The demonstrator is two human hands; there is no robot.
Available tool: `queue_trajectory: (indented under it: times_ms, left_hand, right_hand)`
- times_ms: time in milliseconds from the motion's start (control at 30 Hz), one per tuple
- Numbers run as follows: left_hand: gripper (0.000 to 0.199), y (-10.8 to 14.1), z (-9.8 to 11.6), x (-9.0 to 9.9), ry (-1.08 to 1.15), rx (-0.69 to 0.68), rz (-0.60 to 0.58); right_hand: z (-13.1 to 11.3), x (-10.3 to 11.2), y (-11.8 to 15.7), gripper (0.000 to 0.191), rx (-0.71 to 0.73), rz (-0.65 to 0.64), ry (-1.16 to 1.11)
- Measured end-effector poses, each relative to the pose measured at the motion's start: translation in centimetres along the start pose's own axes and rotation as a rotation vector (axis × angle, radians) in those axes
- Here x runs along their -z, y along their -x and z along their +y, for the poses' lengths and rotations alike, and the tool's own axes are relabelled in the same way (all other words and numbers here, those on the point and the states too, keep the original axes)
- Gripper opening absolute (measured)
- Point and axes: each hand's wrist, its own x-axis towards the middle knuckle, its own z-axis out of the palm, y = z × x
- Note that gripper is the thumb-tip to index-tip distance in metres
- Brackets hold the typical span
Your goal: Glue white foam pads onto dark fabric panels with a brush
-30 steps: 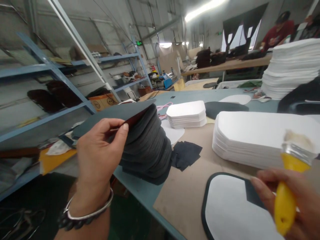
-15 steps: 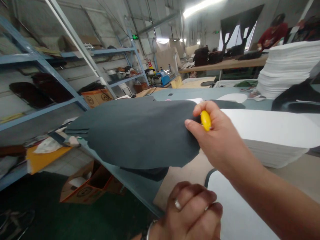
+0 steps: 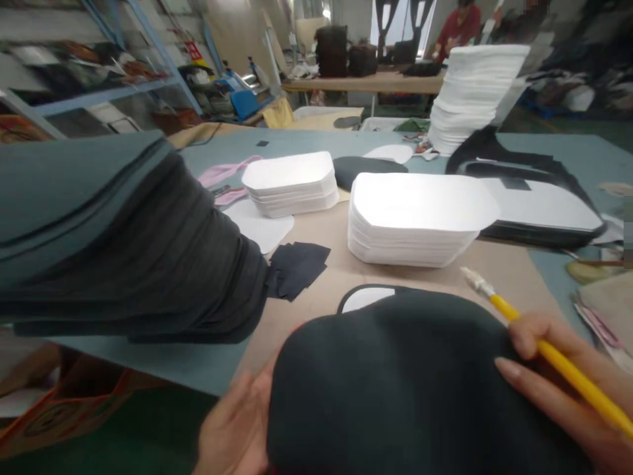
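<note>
A dark grey-green sheet (image 3: 395, 389) with rounded corners is held up low in front of me. My left hand (image 3: 240, 422) holds its left edge, some fingers hidden behind it. With my right hand (image 3: 558, 369) I grip a yellow-handled brush (image 3: 504, 308), its pale bristles pointing up and left; thumb and fingers of that hand also meet the sheet's right edge. Behind the sheet, a white piece with a dark border (image 3: 368, 300) lies partly covered on the brown board (image 3: 316, 224). A tall stack of similar dark sheets (image 3: 198, 244) stands to the left.
Two stacks of white pieces, one smaller (image 3: 289, 173) and one larger (image 3: 420, 204), sit beyond the sheet. Small black squares (image 3: 299, 267) lie near the dark stack. A tall white pile (image 3: 475, 92) stands farther back. Cardboard box (image 3: 64, 402) below left; a person (image 3: 457, 30) far off.
A dark sheet has come off the stack and is now in front of me between both hands. My left hand has gone from curled to holding its edge. The view has swung right and down.
</note>
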Motion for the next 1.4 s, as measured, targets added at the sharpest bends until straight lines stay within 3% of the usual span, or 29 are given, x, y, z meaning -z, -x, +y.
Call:
queue_trajectory:
  times_ms: [67,133,267,367,500,667,833,1200,1333,1400]
  left_hand:
    - [0.053,-0.1,-1.8,-0.9,-0.044,0.157,0.027]
    - [0.055,-0.7,-2.3,-2.2,-0.102,0.268,0.043]
    - [0.057,-3.2,-0.7,-4.6,-0.196,0.252,0.062]
    - [0.054,-5.9,0.5,-5.3,-0.348,0.176,0.095]
    - [0.041,-9.2,0.1,-4.6,-0.643,0.097,0.131]
    - [0.044,-9.7,-1.0,-3.0,-0.955,0.145,0.223]
    - [0.043,-9.6,-1.3,-1.9,-1.094,0.123,0.273]
    - [0.039,-10.0,-1.7,-1.1,-1.168,0.076,0.252]
    - [0.042,-10.1,-1.6,-1.1,-1.219,0.072,0.257]
    - [0.045,-10.1,-1.1,-1.1,-1.277,0.055,0.268]
  right_hand:
    - [2.6,0.4,2.1,0.028,-0.029,-0.144,-0.017]
    - [4.6,0.9,3.5,0.028,-0.037,-0.19,-0.029]
    - [6.2,1.7,4.3,0.028,-0.104,-0.116,-0.001]
    - [6.9,1.1,3.7,0.029,-0.142,-0.059,0.016]
    - [8.9,-1.8,3.4,0.023,-0.22,-0.134,0.031]
    - [10.4,-4.2,4.8,0.022,-0.288,-0.193,0.056]
    - [10.5,-4.0,5.3,0.02,-0.305,-0.153,0.093]
    - [10.9,-4.0,5.2,0.017,-0.315,-0.266,0.149]
    - [10.6,-4.0,5.4,0.024,-0.302,-0.238,0.221]
    - [10.5,-3.0,5.5,0.031,-0.303,-0.18,0.291]
